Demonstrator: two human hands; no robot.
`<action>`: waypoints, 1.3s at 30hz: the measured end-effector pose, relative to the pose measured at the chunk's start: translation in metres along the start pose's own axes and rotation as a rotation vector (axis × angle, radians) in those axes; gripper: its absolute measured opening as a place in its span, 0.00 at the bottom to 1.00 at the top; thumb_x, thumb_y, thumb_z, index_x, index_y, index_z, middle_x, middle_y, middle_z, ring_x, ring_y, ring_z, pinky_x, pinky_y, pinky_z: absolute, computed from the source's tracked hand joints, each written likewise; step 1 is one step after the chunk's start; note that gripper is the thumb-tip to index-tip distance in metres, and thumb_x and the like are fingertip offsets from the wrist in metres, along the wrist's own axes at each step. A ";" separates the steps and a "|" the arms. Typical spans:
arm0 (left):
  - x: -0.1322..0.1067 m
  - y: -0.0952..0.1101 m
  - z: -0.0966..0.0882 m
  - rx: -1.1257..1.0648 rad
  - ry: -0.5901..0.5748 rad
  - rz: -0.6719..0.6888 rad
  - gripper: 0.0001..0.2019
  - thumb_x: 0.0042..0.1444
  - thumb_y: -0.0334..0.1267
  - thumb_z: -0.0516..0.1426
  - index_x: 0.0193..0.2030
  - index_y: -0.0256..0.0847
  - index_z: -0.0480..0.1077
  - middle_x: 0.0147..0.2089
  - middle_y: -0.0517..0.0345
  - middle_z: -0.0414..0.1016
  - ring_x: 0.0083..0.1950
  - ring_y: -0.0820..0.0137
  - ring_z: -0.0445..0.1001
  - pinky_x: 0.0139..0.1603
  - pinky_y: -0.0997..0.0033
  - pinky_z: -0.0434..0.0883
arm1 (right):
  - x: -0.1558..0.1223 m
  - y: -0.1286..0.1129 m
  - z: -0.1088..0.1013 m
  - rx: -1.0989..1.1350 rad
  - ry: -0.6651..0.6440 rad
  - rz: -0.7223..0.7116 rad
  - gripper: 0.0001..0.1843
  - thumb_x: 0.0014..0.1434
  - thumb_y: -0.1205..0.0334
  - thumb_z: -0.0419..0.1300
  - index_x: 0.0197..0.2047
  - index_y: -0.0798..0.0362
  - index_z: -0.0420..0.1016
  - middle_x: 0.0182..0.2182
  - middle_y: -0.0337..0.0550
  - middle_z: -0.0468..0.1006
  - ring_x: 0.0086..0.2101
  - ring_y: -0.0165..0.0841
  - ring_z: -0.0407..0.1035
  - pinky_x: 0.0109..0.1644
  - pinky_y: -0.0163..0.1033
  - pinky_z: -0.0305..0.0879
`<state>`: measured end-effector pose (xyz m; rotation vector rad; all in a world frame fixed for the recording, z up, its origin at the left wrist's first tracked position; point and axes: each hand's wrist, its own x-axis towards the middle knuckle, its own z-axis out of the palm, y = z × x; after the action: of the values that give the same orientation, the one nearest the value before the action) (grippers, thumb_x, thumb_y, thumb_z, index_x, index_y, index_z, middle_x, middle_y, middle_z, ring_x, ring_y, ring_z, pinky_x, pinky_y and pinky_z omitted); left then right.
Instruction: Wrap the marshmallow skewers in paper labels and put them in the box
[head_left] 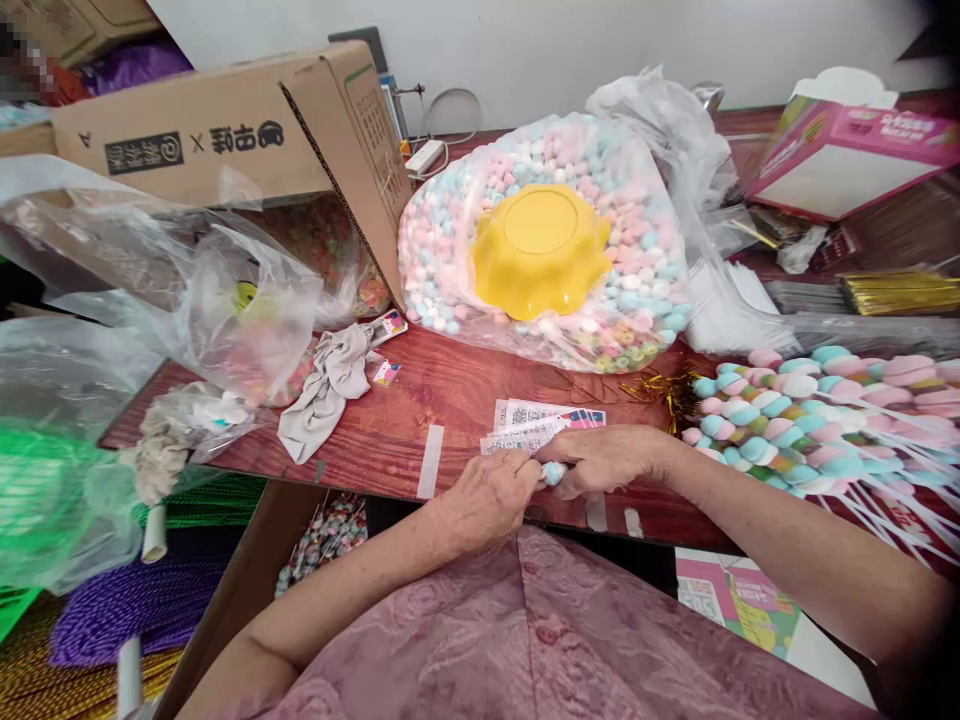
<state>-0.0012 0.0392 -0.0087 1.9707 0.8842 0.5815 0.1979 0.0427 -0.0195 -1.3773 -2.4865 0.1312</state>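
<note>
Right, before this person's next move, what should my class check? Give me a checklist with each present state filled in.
1. Pale blue piece held between left hand and right hand: ok.
2. Exact fingertip grip: cannot tell; partly hidden.
3. Printed slips fully visible: not ok; right hand covers part.
4. Yellow bowl right side up: not ok; upside down on the marshmallow bag.
5. Marshmallow sticks at right: ok.

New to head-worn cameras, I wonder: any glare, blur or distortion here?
Head view: glossy highlights on the yellow bowl; candy sticks look stretched toward the right edge; dark blur at upper right; left hand and right hand fairly clear.
</note>
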 end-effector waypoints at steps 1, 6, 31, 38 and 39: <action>0.002 0.000 0.000 0.134 -0.047 0.042 0.06 0.59 0.31 0.52 0.34 0.39 0.70 0.33 0.52 0.70 0.36 0.65 0.68 0.42 0.67 0.66 | 0.003 0.000 -0.004 -0.015 0.004 -0.023 0.13 0.60 0.63 0.56 0.48 0.51 0.73 0.39 0.50 0.78 0.45 0.41 0.69 0.42 0.42 0.56; 0.010 -0.014 -0.004 -0.077 -0.016 -0.136 0.14 0.62 0.42 0.51 0.27 0.38 0.67 0.26 0.58 0.68 0.28 0.73 0.65 0.31 0.72 0.63 | 0.013 -0.008 -0.031 -0.081 0.037 -0.178 0.20 0.60 0.63 0.57 0.56 0.49 0.69 0.48 0.51 0.76 0.53 0.45 0.64 0.49 0.47 0.55; 0.006 -0.036 -0.009 0.186 0.264 -0.088 0.15 0.63 0.35 0.49 0.24 0.39 0.63 0.24 0.60 0.67 0.27 0.74 0.65 0.31 0.74 0.60 | 0.008 0.049 -0.030 -0.114 0.013 0.522 0.17 0.66 0.60 0.49 0.37 0.54 0.79 0.44 0.53 0.76 0.46 0.43 0.64 0.47 0.45 0.56; 0.030 -0.027 0.009 -0.250 0.177 -0.333 0.15 0.58 0.42 0.51 0.23 0.39 0.64 0.20 0.62 0.66 0.21 0.75 0.66 0.25 0.76 0.60 | 0.040 0.061 -0.015 -0.095 -0.073 0.562 0.11 0.55 0.68 0.54 0.37 0.56 0.79 0.44 0.58 0.76 0.49 0.47 0.63 0.48 0.48 0.56; 0.030 -0.027 0.009 -0.362 0.179 -0.372 0.15 0.58 0.44 0.52 0.23 0.39 0.65 0.20 0.62 0.67 0.20 0.76 0.65 0.23 0.76 0.59 | 0.040 0.061 -0.013 -0.063 -0.049 0.568 0.11 0.54 0.69 0.54 0.35 0.56 0.78 0.42 0.58 0.77 0.48 0.47 0.64 0.48 0.48 0.57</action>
<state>0.0147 0.0675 -0.0344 1.4028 1.1357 0.6524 0.2315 0.1086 -0.0117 -2.0922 -2.0771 0.2073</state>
